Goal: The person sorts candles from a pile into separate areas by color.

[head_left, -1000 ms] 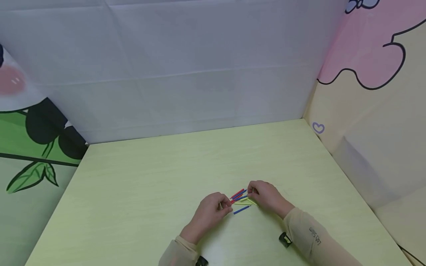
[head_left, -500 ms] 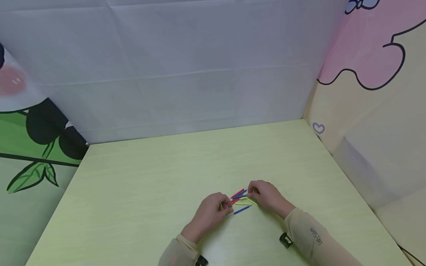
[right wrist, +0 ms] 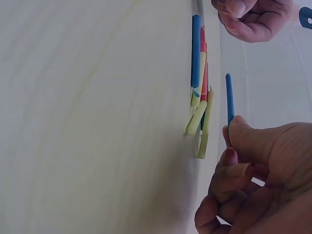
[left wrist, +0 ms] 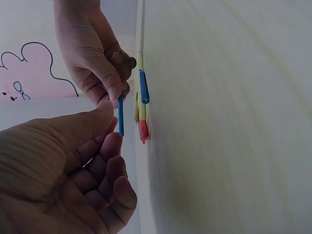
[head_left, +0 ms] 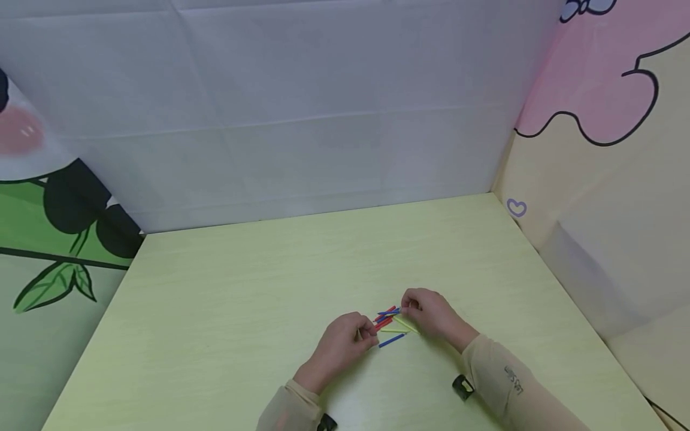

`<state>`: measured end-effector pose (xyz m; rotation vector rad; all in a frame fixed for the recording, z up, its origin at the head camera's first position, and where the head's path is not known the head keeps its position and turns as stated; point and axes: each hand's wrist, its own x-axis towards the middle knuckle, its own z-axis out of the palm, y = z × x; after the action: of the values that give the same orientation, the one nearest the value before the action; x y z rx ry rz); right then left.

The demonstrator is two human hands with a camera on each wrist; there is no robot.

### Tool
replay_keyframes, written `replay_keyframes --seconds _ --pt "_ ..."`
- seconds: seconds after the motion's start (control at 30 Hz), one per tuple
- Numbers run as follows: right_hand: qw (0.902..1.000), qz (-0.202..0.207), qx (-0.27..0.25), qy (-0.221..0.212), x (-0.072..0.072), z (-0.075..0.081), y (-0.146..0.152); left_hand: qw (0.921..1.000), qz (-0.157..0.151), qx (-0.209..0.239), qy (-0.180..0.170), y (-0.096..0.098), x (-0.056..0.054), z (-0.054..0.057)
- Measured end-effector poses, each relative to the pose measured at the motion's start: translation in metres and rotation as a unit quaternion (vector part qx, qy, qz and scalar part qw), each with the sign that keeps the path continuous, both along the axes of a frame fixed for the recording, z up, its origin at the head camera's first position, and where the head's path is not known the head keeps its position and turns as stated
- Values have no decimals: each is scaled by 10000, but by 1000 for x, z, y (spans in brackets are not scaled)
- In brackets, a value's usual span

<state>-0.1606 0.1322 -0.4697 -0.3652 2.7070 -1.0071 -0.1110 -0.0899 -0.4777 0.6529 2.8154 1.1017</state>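
In the head view my right hand [head_left: 428, 311] pinches one end of a thin blue candle [right wrist: 229, 100] between thumb and fingers. The candle is held above the table, its free end pointing toward my left hand [head_left: 342, 341]. My left hand has thumb and forefinger apart and the other fingers loosely curled; the right wrist view shows a gap between it and that candle. Below lies a loose group of thin candles: red candles [head_left: 384, 324], yellow candles [right wrist: 205, 124] and a separate blue candle [head_left: 392, 340] nearest me. My left fingers hide some ends of the red ones.
The pale wooden table [head_left: 242, 299] reaches back to a grey-white cloth wall [head_left: 302, 120]. A printed panel [head_left: 593, 179] stands along the right edge, and another printed panel [head_left: 64, 311] on the left. Black wrist straps [head_left: 462, 387] show beneath the sleeves.
My right hand has shifted slightly up and away, carrying the blue candle farther from my left fingers. My left hand has stayed nearly still, and the lower blue candle has not moved.
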Motion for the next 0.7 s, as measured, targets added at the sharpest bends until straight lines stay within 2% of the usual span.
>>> replay_keyframes --seconds 0.7 --pt "10000 -17 -4 42 -9 5 -3 9999 -39 -7 -99 -1 0 0"
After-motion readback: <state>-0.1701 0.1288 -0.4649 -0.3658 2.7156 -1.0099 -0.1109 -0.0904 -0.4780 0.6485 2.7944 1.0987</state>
